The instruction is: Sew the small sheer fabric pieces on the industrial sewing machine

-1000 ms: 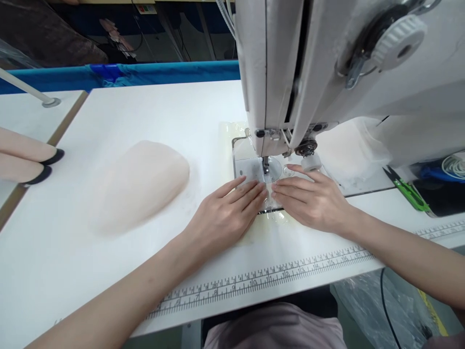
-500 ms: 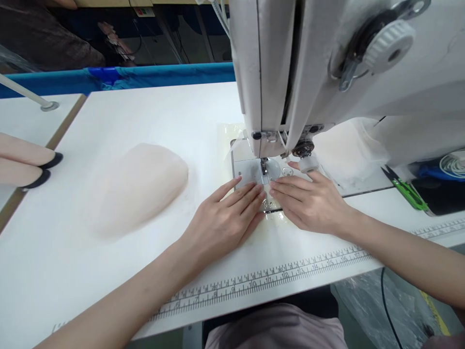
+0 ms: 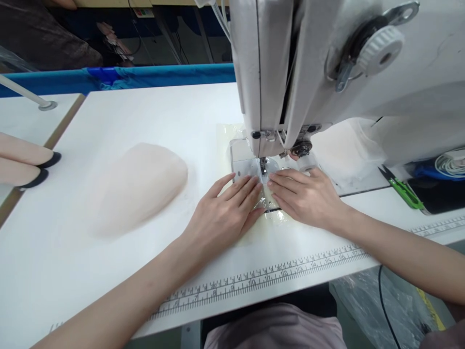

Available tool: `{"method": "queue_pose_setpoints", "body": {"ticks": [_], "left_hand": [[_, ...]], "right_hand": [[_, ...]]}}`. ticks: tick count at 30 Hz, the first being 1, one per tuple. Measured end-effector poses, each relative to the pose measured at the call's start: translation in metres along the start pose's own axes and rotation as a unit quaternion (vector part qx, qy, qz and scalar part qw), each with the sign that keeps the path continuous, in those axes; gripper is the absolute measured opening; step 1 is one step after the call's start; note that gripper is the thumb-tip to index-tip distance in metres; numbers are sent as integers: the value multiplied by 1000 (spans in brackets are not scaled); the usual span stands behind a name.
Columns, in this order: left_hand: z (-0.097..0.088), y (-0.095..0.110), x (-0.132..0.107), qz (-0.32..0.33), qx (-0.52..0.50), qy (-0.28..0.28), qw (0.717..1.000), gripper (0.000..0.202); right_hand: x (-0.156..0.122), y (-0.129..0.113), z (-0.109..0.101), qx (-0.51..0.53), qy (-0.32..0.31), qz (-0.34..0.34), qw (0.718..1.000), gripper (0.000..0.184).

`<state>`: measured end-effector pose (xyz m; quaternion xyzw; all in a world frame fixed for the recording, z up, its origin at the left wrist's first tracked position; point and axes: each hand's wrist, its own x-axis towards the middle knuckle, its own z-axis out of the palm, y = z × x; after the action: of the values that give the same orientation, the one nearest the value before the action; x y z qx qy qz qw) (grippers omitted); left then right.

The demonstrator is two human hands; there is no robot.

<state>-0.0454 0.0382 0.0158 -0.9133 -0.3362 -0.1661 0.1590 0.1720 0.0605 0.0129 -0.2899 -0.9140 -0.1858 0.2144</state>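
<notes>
My left hand (image 3: 227,211) lies palm down just left of the presser foot (image 3: 263,165), its fingers stretched out and its thumb angled toward the right. Opposite it, my right hand (image 3: 307,196) rests flat, fingertips pointing left at the foot. A narrow gap separates the two sets of fingertips over the metal needle plate (image 3: 240,151) of a sewing machine (image 3: 271,72). Clear, shiny film (image 3: 279,217) shows below the plate. Whether thin sheer cloth lies beneath my fingers, I cannot tell. A pale beige cloth piece (image 3: 145,189) lies left of my left hand.
Pale sheer cloth (image 3: 339,150) lies under the machine arm. Green-handled snips (image 3: 405,194) and a dark flat object (image 3: 434,196) are at the right. A printed ruler (image 3: 254,286) follows the front edge. Two beige padded bars (image 3: 25,150) jut in from the left.
My left fingers have shifted slightly up toward the presser foot. My right hand has moved a little up and left. The sheer corner seen left of the foot no longer shows.
</notes>
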Motion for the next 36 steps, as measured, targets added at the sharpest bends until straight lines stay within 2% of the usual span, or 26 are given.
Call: {"method": "queue_pose_setpoints", "body": {"ticks": [10,21,28,32,36], "left_hand": [[6,-5,2,-17,-32,7,999,38],[13,-14,9,-76,-85,-24,993,44],[14,-14,8,-90,-72,-34,993,47],[14,-15,6,-134,-45,-28,990,49],[8,-14,6,-173,-6,-48,984,42]], "right_hand": [[2,1,2,-6,-14,20,1000,28],[3,6,5,-20,-44,39,998,31],[0,10,2,-11,-30,47,998,29],[-2,11,0,4,-20,61,998,26],[0,9,-4,17,-16,82,996,25]]}}
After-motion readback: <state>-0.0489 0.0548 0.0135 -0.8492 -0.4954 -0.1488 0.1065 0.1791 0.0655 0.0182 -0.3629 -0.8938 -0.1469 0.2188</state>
